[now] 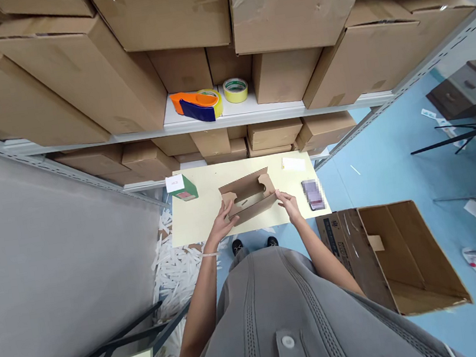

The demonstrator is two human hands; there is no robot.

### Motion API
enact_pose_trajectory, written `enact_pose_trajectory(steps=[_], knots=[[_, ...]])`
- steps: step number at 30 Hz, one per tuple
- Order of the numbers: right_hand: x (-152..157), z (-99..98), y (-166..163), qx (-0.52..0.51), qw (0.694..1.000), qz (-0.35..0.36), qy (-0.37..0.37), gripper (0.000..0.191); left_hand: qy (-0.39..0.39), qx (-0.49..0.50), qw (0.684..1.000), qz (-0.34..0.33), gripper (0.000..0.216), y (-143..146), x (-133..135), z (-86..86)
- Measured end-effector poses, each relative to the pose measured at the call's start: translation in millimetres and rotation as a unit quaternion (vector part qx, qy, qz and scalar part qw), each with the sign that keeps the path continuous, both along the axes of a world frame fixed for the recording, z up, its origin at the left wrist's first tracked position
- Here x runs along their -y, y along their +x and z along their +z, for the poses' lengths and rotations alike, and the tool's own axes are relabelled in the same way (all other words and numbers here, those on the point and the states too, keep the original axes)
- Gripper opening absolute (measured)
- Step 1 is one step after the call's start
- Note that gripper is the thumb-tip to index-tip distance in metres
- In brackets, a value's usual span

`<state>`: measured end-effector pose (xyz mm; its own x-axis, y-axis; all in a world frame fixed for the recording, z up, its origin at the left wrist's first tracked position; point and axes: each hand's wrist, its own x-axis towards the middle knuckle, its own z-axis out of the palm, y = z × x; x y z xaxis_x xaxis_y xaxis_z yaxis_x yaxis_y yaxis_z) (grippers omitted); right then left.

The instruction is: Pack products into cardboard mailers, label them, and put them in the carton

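A small brown cardboard box [249, 196], half folded with its flaps up, sits on the pale yellow table [195, 221]. My left hand [225, 219] grips its left end, fingers closed round the cardboard. My right hand [289, 203] holds its right end, fingers pressed on the front wall. A small green and white box [182, 188] stands at the table's far left. A white card [293, 163] lies at the far right, and a blurred dark item [313, 194] lies near the right edge.
Shelves stacked with big cardboard cartons [71, 78] rise behind the table. An orange tape dispenser [198, 105] and a yellow tape roll [236, 89] rest on the shelf. A large open carton [395, 256] lies on the blue floor right. White strips [176, 277] are piled left.
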<state>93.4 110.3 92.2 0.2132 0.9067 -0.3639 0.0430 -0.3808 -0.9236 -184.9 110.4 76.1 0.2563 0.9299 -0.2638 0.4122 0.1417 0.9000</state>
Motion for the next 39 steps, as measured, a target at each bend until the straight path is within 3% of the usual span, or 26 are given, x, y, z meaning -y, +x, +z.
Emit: enact_pose_trajectory(steps=[5,11,21,24,27,30,32,34,39], knots=[[-11,2.7,-6,0.004,0.999,-0.03,-0.016,0.055,0.028,-0.003,0.996,0.087,0.059,8,2,2.5],[-19,-6.5,-18,0.094,0.994,-0.062,0.012,0.055,0.041,0.067,0.982,0.174,0.049,15,4,2.0],[-19,-18.3,-12,0.041,0.997,-0.057,0.027,0.051,0.051,0.079,0.97,0.226,0.043,21,-1,-19.8],[-17,-20.1,-11,0.075,0.994,-0.054,0.056,0.058,0.039,0.089,0.966,0.239,0.044,23,-1,-25.7],[-16,-18.7,-8,0.1,0.992,-0.027,0.072,0.078,0.043,0.072,0.961,0.263,0.045,27,-1,-25.9],[-21,-12.1,-3,0.143,0.986,0.031,0.076,0.091,0.109,0.025,0.951,0.289,0.051,31,0,-18.2],[-29,-3.3,1,0.206,0.971,0.088,0.087,0.091,0.168,-0.015,0.942,0.29,0.064,33,-2,-9.2],[-40,8.9,3,0.307,0.935,0.151,0.094,0.095,0.207,-0.074,0.94,0.259,0.077,33,-5,1.3],[-69,38.5,-3,0.539,0.785,0.267,0.15,0.101,0.219,-0.233,0.939,0.126,0.076,31,-17,23.7]])
